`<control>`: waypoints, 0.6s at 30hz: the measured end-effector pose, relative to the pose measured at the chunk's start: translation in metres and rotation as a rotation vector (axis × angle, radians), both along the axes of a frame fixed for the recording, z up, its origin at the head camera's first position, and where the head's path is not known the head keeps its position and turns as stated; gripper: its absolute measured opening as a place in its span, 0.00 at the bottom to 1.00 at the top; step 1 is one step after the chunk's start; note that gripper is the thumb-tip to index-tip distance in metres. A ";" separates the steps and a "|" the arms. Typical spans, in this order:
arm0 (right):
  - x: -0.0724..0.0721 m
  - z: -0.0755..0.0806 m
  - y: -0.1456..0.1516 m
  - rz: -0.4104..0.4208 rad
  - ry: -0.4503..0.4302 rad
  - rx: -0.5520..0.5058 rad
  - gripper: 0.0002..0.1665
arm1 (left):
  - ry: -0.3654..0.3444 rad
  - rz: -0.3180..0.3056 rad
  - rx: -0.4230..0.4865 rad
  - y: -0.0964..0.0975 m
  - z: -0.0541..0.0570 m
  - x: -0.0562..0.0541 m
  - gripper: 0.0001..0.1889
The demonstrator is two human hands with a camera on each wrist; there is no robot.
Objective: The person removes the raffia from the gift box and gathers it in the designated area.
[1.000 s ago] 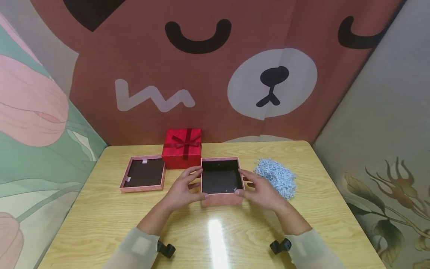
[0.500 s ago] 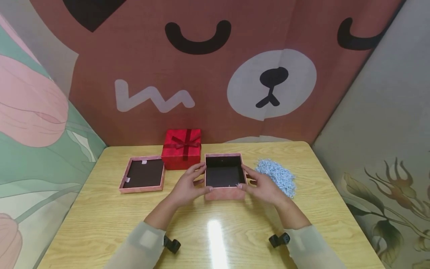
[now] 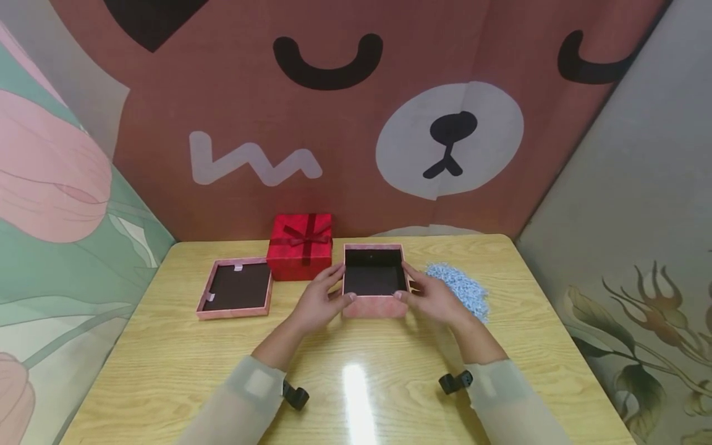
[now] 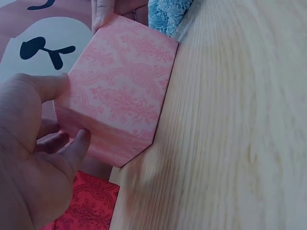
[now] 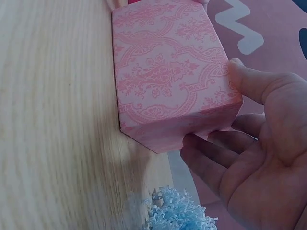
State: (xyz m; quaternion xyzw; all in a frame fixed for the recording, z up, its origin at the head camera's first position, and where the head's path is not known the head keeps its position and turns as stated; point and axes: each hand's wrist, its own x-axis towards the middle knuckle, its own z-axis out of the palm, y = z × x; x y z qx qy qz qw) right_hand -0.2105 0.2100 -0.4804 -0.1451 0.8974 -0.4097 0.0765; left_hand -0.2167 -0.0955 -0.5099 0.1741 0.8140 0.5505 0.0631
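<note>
A brown cloth (image 3: 345, 123) printed with a sleepy bear's face fills the back, with a flowered panel (image 3: 61, 154) on the left and a grey panel (image 3: 606, 204) with leaves on the right. Between them stands a wood-grain table (image 3: 167, 371), and 2 pale sleeves (image 3: 239, 402) reach over its near part. Toward the far edge sits a red gift box (image 3: 300, 259) tied with a dark ribbon; it covers a corner of the shallow pink tray (image 3: 233, 313) from above, and whether they touch I cannot tell. The open pink box (image 3: 374, 307), dark inside and patterned outside, is on the table to the right of the red one, its lower edge along the wood. A heap of blue shredded paper (image 3: 463, 293) lies to its right. The left hand (image 3: 318, 303) grips the pink box's left side, thumb at the front rim, its fingers close by the red box. The right hand (image 3: 437, 300) holds the opposite side likewise, hiding part of the blue heap. Smallest are 2 black wrist devices (image 3: 295, 395) and 2 whitish tabs (image 3: 238, 267) in the tray.
</note>
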 end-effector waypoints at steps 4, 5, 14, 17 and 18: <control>-0.005 0.000 -0.001 0.000 -0.011 -0.027 0.49 | -0.004 0.036 0.009 0.004 -0.002 -0.003 0.41; -0.006 0.001 -0.001 -0.002 -0.014 -0.033 0.49 | 0.001 0.043 0.015 0.006 -0.003 -0.004 0.40; -0.019 -0.002 -0.002 -0.011 -0.015 -0.050 0.47 | 0.040 0.099 0.076 0.019 -0.007 -0.012 0.37; -0.023 -0.001 -0.003 -0.021 -0.021 -0.047 0.47 | 0.040 0.117 0.101 0.022 -0.008 -0.016 0.36; -0.024 -0.002 -0.003 -0.024 -0.028 -0.059 0.47 | 0.040 0.123 0.110 0.024 -0.008 -0.017 0.36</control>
